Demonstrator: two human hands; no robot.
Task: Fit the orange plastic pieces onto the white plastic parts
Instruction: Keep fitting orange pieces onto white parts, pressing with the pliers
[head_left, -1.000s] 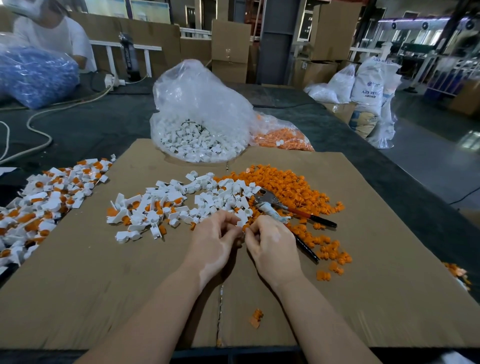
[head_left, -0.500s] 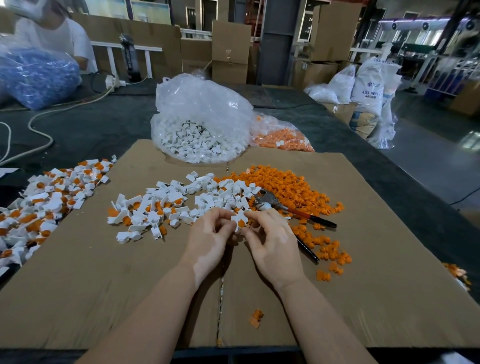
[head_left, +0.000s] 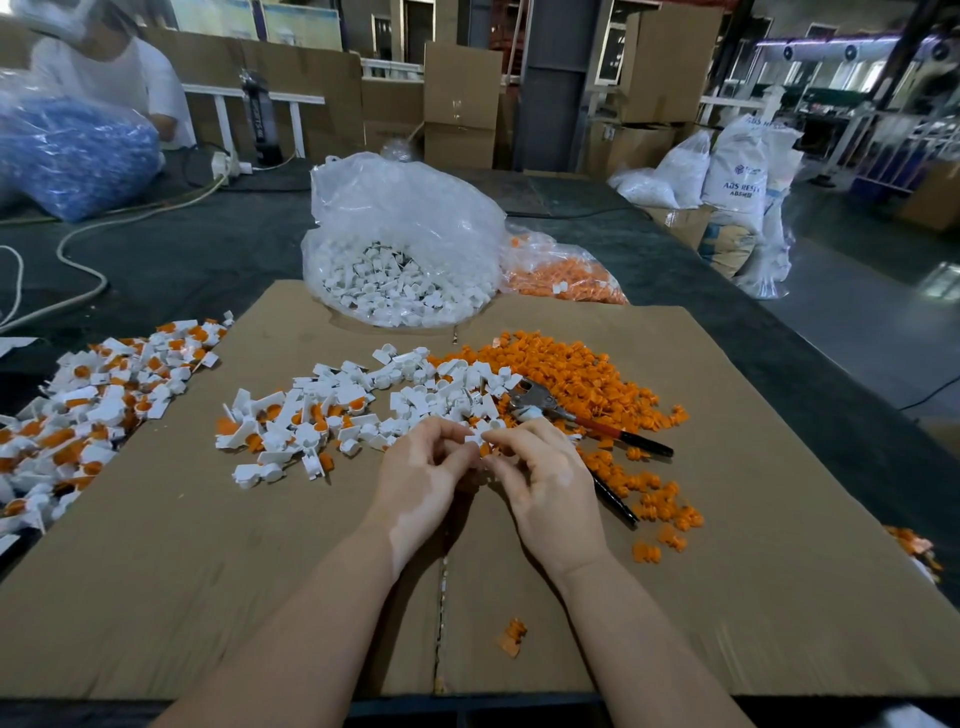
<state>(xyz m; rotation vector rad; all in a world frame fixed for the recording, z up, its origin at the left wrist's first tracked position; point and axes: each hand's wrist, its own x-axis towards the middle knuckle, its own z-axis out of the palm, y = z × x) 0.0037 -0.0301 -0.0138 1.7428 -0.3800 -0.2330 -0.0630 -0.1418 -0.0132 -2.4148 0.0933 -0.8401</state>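
Since a second ago, my hands have lifted slightly off the cardboard and eased apart, so the small white part (head_left: 478, 435) between them now shows. My left hand (head_left: 422, 480) pinches it with curled fingertips from the left, and my right hand (head_left: 546, 480) pinches it from the right, with an orange piece (head_left: 484, 450) visible at its underside; I cannot tell whether that piece is fully seated.

The only writing I can read is on a white sack (head_left: 740, 171) at the far right: "ABS RESIN" in dark letters, with smaller print under it too blurred to make out.

The white parts are small, blocky mouldings with a round socket and a flat tab. A loose heap of them (head_left: 395, 400) lies on the cardboard sheet (head_left: 779, 597) just beyond my hands, some already carrying orange. The orange pieces (head_left: 582, 374) are stubby, knobbly plugs heaped to the right, around a pair of red-handled pliers (head_left: 571, 415). Finished white-and-orange pieces (head_left: 88, 405) lie at the left edge. Behind stand a clear bag of white parts (head_left: 405, 249) and a bag of orange ones (head_left: 561, 275).
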